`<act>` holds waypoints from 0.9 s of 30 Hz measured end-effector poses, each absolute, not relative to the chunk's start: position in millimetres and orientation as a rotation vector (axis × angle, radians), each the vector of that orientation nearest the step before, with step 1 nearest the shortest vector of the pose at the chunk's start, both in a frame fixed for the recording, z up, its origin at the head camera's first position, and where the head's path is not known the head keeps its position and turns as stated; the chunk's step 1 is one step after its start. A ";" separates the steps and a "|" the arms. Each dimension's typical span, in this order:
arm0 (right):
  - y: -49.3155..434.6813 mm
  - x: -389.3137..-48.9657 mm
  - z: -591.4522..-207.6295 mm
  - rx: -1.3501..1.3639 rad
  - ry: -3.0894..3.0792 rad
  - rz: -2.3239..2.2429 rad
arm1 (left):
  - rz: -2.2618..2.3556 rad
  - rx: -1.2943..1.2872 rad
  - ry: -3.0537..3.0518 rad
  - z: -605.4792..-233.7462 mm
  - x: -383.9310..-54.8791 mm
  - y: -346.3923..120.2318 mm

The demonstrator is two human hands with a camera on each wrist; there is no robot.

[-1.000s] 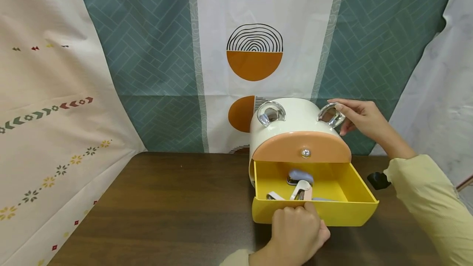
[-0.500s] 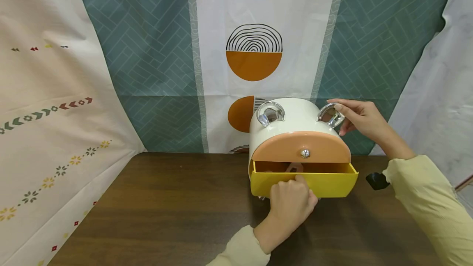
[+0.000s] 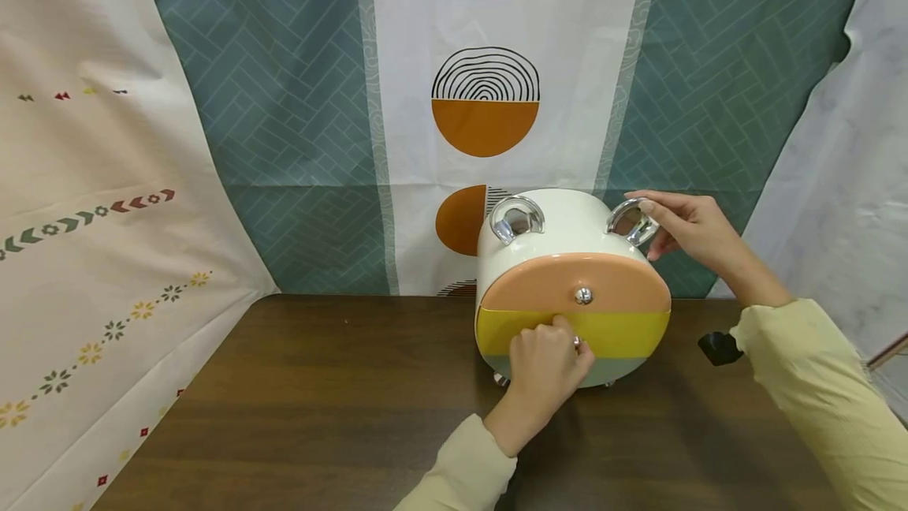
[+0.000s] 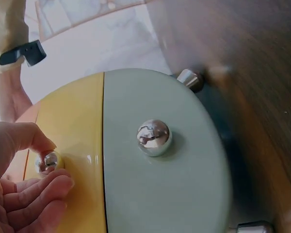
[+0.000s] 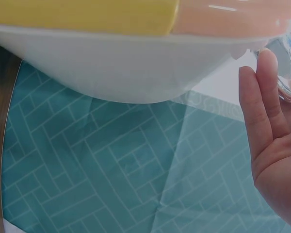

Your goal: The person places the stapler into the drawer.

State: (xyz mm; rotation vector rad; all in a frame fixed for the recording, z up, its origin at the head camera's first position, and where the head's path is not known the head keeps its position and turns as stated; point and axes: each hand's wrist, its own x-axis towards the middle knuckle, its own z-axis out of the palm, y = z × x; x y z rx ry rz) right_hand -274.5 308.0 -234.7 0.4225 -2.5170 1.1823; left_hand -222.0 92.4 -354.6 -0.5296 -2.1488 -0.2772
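Note:
A rounded white desktop drawer box (image 3: pixel 567 215) stands on the table with its orange top drawer (image 3: pixel 539 278), yellow middle drawer (image 3: pixel 624 333) and grey-green bottom drawer (image 4: pixel 136 194) all flush in the body. At the yellow front, my left hand (image 3: pixel 542 365) has thumb and fingers about the chrome drawer knob (image 4: pixel 49 161). My right hand (image 3: pixel 691 231) pinches the chrome ring (image 3: pixel 634 223) on the box's upper right; in the right wrist view two of its fingers stretch up beside that ring. A second chrome ring (image 3: pixel 516 219) sits on the upper left.
The brown wooden table (image 3: pixel 340 408) carries the box near its back edge. Behind it hangs a patterned curtain (image 3: pixel 298 124), with pale cloth (image 3: pixel 106 203) along the left side. A small black device (image 3: pixel 720 348) shows by the right sleeve.
My left hand has pushed the yellow drawer back into the box, hiding the staplers that showed inside. My right hand has stayed on the ring.

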 end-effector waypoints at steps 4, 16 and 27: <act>308.3 -275.2 -234.8 0.430 -2.512 1.185 | -0.292 -0.537 -2.159 -354.7 -224.2 91.4; 306.8 -280.9 -237.5 0.397 -2.533 1.162 | -0.267 -0.608 -2.119 -361.8 -232.8 81.4; 310.9 -274.1 -239.8 0.393 -2.567 1.115 | -0.419 -0.807 -2.289 -359.4 -228.9 48.3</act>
